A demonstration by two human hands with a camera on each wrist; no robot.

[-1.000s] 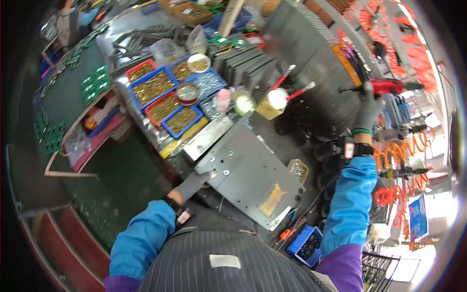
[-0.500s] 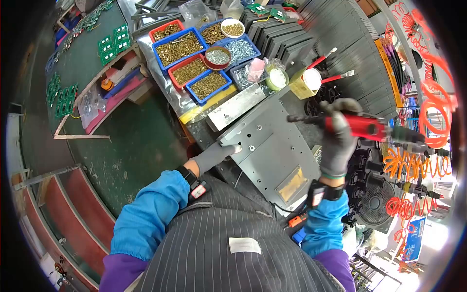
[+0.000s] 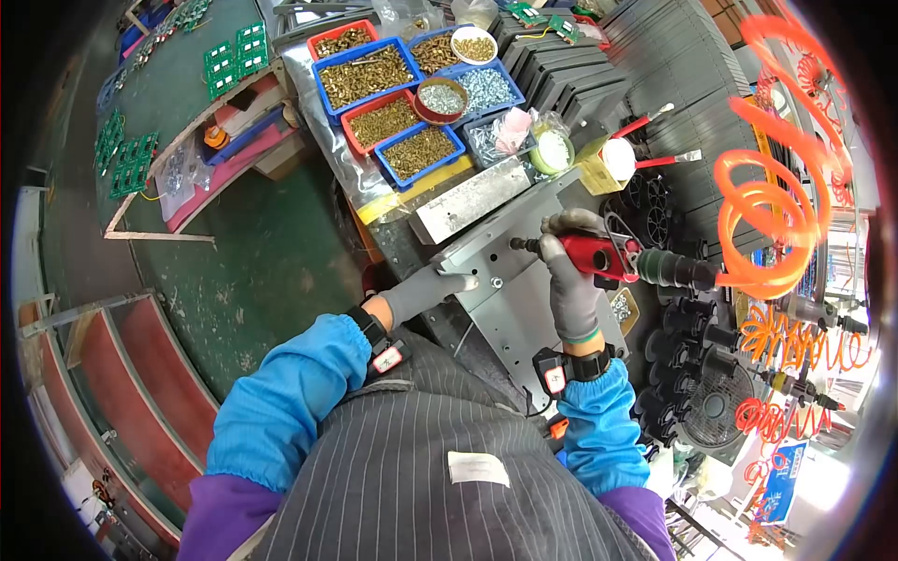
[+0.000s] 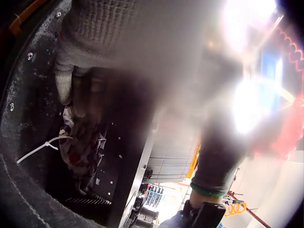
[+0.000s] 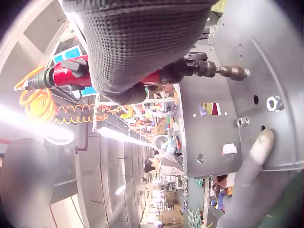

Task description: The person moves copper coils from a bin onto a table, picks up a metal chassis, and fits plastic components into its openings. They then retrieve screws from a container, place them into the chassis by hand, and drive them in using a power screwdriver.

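Note:
A grey metal panel with holes and nuts lies in front of the body. My gloved left hand grips its near-left edge, thumb on top; the left wrist view shows bent fingers below. In my gloved right hand is a red air screwdriver, lying nearly level over the panel. Its socket tip meets the panel at a fastener in the right wrist view. Two other nuts stand nearby, one a silver nut close to the left thumb.
Blue and red bins of brass and silver hardware stand beyond the panel, next to a metal block. Brushes lean from a white pot at the right. An orange coiled hose trails from the screwdriver. Black round parts are stacked at right.
My right hand has brought the screwdriver leftward from the far right to over the panel. The left hand keeps its hold on the panel's edge while the head view has shifted.

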